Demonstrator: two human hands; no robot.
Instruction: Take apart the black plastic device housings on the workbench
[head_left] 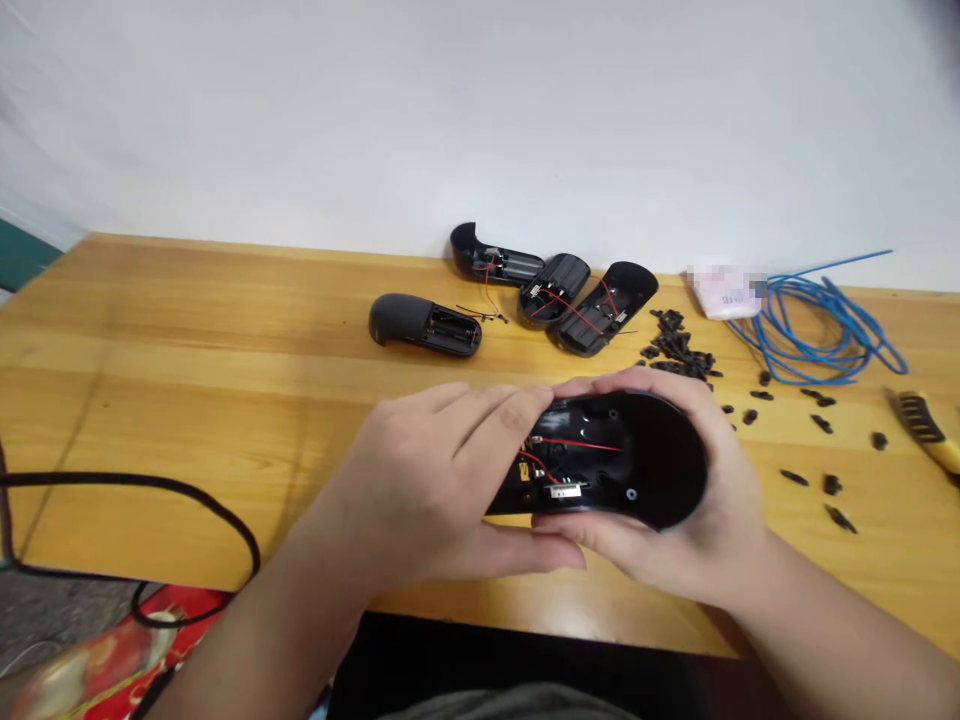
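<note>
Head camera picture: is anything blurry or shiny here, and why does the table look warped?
In the head view, the black plastic casing between the left hand and right hand looks sharp, the red object at lower left is smeared, the white box has a pixelated label, glare brightens the wooden table near its front edge, and wide-angle distortion seems to skew the table's edges.

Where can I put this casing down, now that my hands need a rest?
Bare bench for the held casing lies between the black cable and your left hand, below the lone open casing. It is crowded to the right: wired casings, small black parts, blue wire.
</note>
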